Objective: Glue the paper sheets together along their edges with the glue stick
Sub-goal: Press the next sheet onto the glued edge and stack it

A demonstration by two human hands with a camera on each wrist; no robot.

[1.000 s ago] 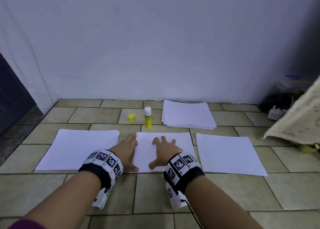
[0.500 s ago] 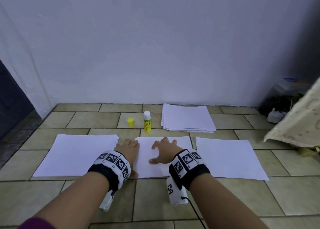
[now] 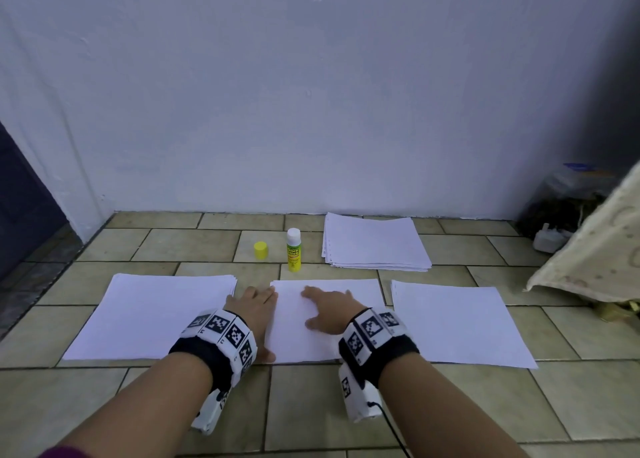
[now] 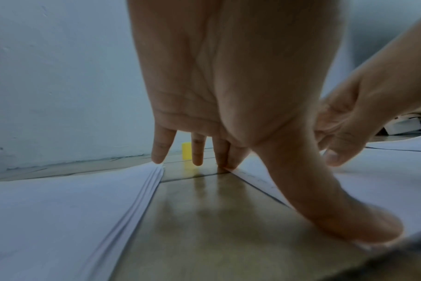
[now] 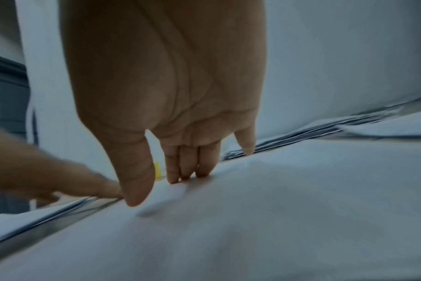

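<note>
Three white paper lots lie in a row on the tiled floor: a left stack [image 3: 152, 315], a middle sheet [image 3: 353, 333] and a right sheet [image 3: 457, 322]. My left hand [image 3: 254, 305] rests flat along the middle sheet's left edge, its thumb [image 4: 363, 226] on the near left corner and fingertips [image 4: 225, 161] at the far corner. My right hand [image 3: 329, 307] lies flat on the middle sheet, fingers [image 5: 187, 171] straight and pressing the paper [image 5: 276, 209]. The uncapped glue stick [image 3: 293, 250] stands behind the sheet, its yellow cap [image 3: 260, 250] beside it.
A further pile of white sheets [image 3: 375, 246] lies by the wall behind the right side. A patterned cloth [image 3: 595, 250] and a white bottle [image 3: 549, 238] with clutter sit at the far right. A dark doorway [image 3: 24, 208] is on the left.
My right hand's spread fingers have drawn together and slid left on the middle sheet. The left hand stays at the sheet's left edge. The head view has tilted up slightly.
</note>
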